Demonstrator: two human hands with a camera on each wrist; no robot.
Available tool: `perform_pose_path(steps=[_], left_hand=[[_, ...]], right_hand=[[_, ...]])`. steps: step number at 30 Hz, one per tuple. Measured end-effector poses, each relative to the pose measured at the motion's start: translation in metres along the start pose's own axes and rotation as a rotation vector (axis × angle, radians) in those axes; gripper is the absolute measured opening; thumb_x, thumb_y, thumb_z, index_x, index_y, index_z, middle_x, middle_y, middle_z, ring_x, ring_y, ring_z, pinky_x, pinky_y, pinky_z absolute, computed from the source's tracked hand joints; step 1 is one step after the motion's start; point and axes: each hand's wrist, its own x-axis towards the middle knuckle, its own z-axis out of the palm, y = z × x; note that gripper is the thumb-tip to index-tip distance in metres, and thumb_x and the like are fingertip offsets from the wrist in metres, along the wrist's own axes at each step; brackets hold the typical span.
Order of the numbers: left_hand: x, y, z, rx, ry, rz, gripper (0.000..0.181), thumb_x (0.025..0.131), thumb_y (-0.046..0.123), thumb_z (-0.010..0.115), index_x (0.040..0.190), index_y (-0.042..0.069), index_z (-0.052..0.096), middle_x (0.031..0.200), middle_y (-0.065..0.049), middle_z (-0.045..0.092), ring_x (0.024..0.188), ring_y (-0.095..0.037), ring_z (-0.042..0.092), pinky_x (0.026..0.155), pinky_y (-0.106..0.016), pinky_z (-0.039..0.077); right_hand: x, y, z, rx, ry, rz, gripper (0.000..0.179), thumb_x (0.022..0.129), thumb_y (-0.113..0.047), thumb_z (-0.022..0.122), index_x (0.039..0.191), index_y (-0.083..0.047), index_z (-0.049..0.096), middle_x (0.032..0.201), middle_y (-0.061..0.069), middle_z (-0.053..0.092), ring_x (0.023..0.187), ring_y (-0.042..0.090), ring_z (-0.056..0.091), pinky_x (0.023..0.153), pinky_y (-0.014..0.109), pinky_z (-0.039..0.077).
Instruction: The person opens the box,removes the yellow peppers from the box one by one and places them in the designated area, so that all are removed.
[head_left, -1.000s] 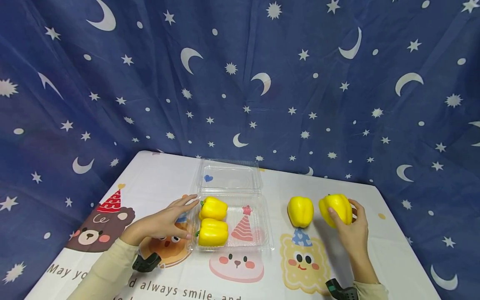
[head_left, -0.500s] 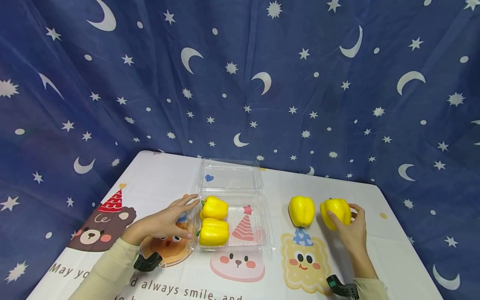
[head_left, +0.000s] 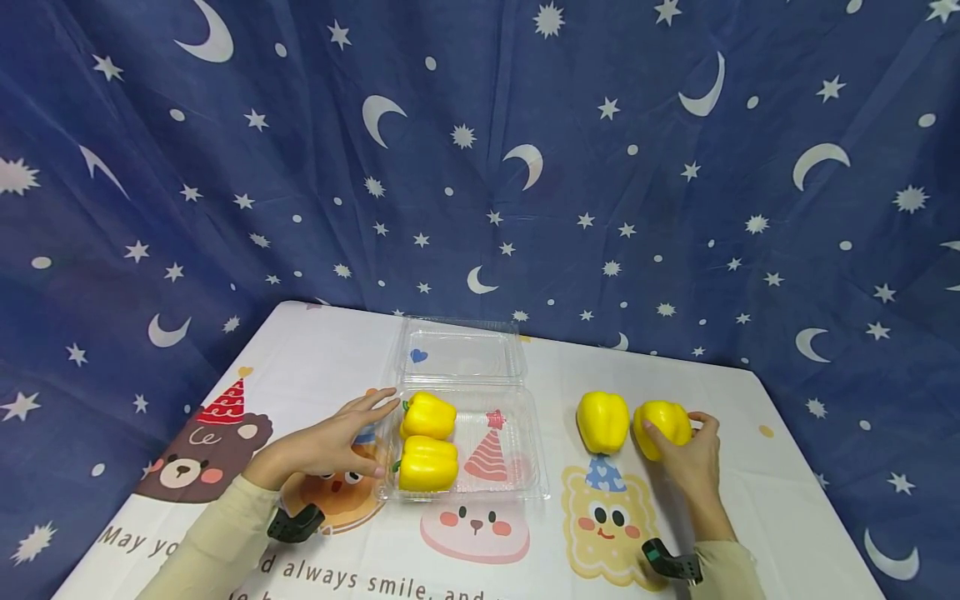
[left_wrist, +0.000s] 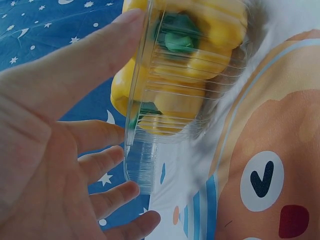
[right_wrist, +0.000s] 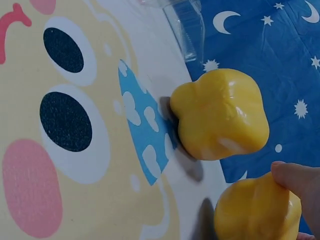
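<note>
My right hand (head_left: 693, 458) holds a yellow bell pepper (head_left: 660, 427), thumb in front and fingers round its far right side. Close to its left stands another yellow bell pepper (right_wrist: 222, 117). A clear plastic clamshell container (head_left: 501, 483) has its lid (head_left: 461, 354) folded back. Two more yellow bell peppers lie in its left half, one behind (head_left: 429, 417) and one in front (head_left: 427, 467), green stems to the left. With fingers spread, my left hand (head_left: 326, 446) touches the container's left rim; in the left wrist view its thumb (left_wrist: 100, 55) lies along that rim.
A white tablecloth (head_left: 547, 550) with printed cartoon faces covers the table. Behind it hangs a blue curtain (head_left: 465, 242) with moons and stars. Each wrist wears a dark camera band, the left one (head_left: 296, 525) close over the cloth.
My right hand has lowered the bell pepper and shifted it left, nearer the standing one. My left hand and the container have stayed in place.
</note>
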Motion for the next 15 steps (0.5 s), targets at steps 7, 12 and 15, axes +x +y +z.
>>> perform_pose_path(steps=[7,12,15], left_hand=[[-0.0005,-0.0005,0.0004,-0.013,0.006,-0.006,0.101,0.079,0.03,0.087,0.158,0.003,0.031,0.169,-0.02,0.012,0.154,-0.053,0.003,0.115,-0.079,0.015],[0.0002,-0.0022,0.0011,-0.011,0.006,-0.002,0.101,0.079,0.032,0.087,0.158,0.003,0.03,0.169,-0.02,0.012,0.154,-0.054,0.003,0.114,-0.079,0.015],[0.0007,-0.0032,0.0016,-0.008,0.002,-0.003,0.102,0.079,0.033,0.086,0.159,0.004,0.03,0.17,-0.019,0.011,0.154,-0.053,0.003,0.115,-0.079,0.016]], right_hand=[[0.0028,-0.0007,0.0059,-0.051,-0.025,0.04,0.086,0.092,-0.044,0.069,0.148,-0.001,0.021,0.133,0.033,0.035,0.114,0.045,0.044,0.1,0.061,0.041],[0.0037,-0.0003,0.009,-0.07,-0.025,0.05,0.086,0.092,-0.046,0.068,0.149,-0.002,0.02,0.136,0.034,0.034,0.116,0.047,0.044,0.104,0.064,0.041],[0.0035,0.0003,0.0098,-0.082,-0.023,0.046,0.088,0.092,-0.047,0.069,0.149,-0.002,0.02,0.138,0.034,0.033,0.117,0.048,0.045,0.104,0.065,0.041]])
